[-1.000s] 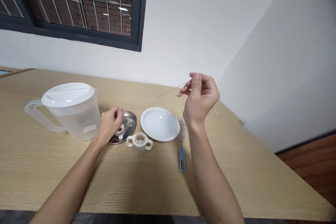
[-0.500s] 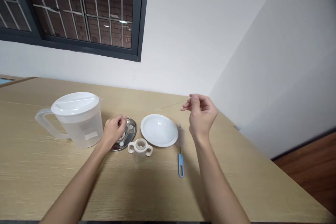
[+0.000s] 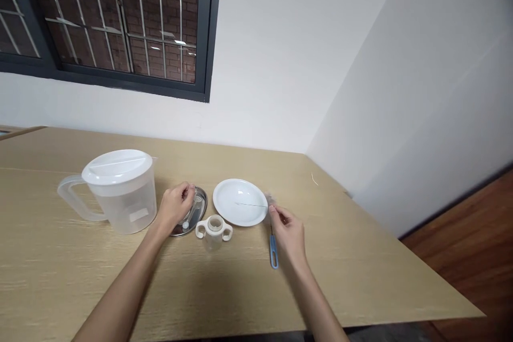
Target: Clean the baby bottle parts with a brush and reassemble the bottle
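One thin rod (image 3: pixel 251 204), pinched in the right hand's (image 3: pixel 289 230) grip, has been lowered and now reaches over the white bowl (image 3: pixel 236 189), bringing its free end above the basin. The left hand (image 3: pixel 175 206) stays curled at the metal tray (image 3: pixel 199 218); whether that grip holds anything, I cannot tell. The blue-handled brush (image 3: pixel 273 241) lies beside the right hand.

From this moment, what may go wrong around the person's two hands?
1. The thin rod is pinched near one end by the right hand, its free end above or on the white dish; it might slip or swing.
2. The blue-handled bottle brush lies right beside that hand, which could knock it.
3. The left hand is at the metal tray, where small parts lie; it might push them off.
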{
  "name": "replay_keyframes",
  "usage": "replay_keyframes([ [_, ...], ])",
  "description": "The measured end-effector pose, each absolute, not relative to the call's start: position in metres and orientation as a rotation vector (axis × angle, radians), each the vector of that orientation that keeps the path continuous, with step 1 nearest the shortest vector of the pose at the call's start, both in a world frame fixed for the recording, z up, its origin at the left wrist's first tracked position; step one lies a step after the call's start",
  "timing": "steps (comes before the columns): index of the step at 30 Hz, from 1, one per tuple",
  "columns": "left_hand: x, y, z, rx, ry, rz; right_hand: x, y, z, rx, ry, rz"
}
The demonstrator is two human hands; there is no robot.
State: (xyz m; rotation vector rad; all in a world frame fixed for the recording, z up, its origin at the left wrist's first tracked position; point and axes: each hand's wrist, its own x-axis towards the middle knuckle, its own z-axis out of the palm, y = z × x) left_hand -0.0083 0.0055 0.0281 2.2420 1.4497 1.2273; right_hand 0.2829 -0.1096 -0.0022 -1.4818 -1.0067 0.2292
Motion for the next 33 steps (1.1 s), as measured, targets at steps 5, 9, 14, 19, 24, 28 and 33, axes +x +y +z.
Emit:
replay_keyframes([
  [5,-0.01,0.007,0.028,2.214,1.448,1.258,0.284,-0.124,-0.009,-1.708,-1.071,0.053],
  [9,-0.01,0.006,0.028,2.211,1.443,1.267,0.279,-0.146,0.004,-1.637,-0.973,-0.063],
  [14,-0.009,0.005,0.027,2.173,1.446,1.29,0.248,-0.175,0.014,-1.445,-0.94,0.028],
  [19,-0.01,0.003,0.029,2.093,1.481,1.365,0.241,-0.192,-0.01,-1.422,-0.826,0.057],
  [24,-0.003,-0.004,0.045,1.973,1.346,1.523,0.282,-0.209,-0.039,-1.596,-0.669,0.006],
  [28,0.011,-0.046,0.089,1.904,0.932,1.64,0.305,-0.219,-0.045,-1.673,-0.64,-0.039],
  [33,0.022,-0.146,0.166,1.899,0.454,1.65,0.311,-0.218,-0.046,-1.726,-0.629,-0.045],
])
